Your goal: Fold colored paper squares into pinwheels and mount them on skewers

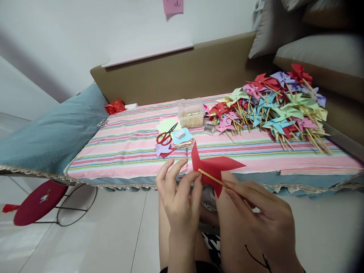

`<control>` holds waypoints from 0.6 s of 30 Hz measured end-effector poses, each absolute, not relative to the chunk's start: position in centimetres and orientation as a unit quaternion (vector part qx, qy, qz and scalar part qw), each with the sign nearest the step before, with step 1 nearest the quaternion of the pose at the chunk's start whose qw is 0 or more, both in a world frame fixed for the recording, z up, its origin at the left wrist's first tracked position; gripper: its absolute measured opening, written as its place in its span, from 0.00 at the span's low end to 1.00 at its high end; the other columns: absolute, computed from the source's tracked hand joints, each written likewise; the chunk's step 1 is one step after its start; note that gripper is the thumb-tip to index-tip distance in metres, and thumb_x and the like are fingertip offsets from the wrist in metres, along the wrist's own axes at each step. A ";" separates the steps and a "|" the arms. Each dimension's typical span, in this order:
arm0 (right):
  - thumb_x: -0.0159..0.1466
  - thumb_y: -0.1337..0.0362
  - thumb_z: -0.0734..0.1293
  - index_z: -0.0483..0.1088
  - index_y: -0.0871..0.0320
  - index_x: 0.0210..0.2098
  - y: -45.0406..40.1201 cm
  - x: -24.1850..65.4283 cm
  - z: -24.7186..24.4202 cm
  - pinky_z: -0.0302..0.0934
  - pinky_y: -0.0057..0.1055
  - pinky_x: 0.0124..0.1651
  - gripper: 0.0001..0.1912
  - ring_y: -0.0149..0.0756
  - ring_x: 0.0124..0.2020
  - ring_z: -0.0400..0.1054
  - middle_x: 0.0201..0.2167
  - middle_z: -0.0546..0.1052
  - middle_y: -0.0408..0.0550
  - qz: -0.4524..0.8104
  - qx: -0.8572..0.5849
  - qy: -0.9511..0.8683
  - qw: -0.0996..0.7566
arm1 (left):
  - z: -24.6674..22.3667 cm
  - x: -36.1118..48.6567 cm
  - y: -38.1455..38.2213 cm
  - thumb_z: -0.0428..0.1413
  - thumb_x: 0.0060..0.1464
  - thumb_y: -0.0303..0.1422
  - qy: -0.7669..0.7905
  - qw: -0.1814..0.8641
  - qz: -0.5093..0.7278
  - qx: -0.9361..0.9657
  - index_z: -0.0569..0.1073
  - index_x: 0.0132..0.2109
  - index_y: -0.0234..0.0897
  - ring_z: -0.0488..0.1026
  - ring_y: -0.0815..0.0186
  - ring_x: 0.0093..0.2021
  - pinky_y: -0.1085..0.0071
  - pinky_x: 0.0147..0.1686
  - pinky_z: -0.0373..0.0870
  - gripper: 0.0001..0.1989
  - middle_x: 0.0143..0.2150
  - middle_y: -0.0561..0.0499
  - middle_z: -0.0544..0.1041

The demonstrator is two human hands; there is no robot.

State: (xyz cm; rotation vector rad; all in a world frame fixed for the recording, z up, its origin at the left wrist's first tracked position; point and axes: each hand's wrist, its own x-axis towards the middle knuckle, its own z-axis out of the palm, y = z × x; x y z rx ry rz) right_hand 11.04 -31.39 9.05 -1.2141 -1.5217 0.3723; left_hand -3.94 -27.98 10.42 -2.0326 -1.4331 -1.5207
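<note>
While both hands (182, 201) pinch red paper (209, 165) and stick (212, 177), scissors (166, 135), clear box (192, 113), heaped pinwheels (273, 106) beyond

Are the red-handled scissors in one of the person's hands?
No, the scissors lie on the striped cloth, and the hands hold the red paper and a stick.

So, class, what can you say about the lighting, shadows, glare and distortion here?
Head view: pale glare on the floor at lower left; head view: soft shadow under the pink note; head view: dark, blurred right edge beside the cushions; head view: shapes look stretched toward the sides, while the red paper reads clearly.
</note>
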 end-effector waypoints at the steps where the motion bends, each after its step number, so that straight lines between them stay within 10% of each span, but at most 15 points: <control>1: 0.62 0.72 0.66 0.75 0.52 0.44 -31.4 11.0 9.0 0.66 0.28 0.34 0.13 0.32 0.33 0.71 0.34 0.78 0.43 0.158 -0.513 -0.642 0.547 | 10.4 -3.9 -28.0 0.60 0.47 0.21 -0.490 0.109 -0.514 -0.695 0.74 0.36 0.39 0.64 0.53 0.56 0.54 0.54 0.62 0.10 0.49 0.44 0.73; 18: 0.61 0.75 0.67 0.75 0.52 0.45 -31.3 10.7 8.4 0.64 0.27 0.34 0.15 0.29 0.32 0.69 0.32 0.76 0.42 0.157 -0.506 -0.634 0.564 | 10.6 -3.2 -28.2 0.58 0.46 0.20 -0.514 0.032 -0.505 -0.693 0.71 0.31 0.39 0.61 0.54 0.60 0.52 0.57 0.59 0.09 0.52 0.47 0.72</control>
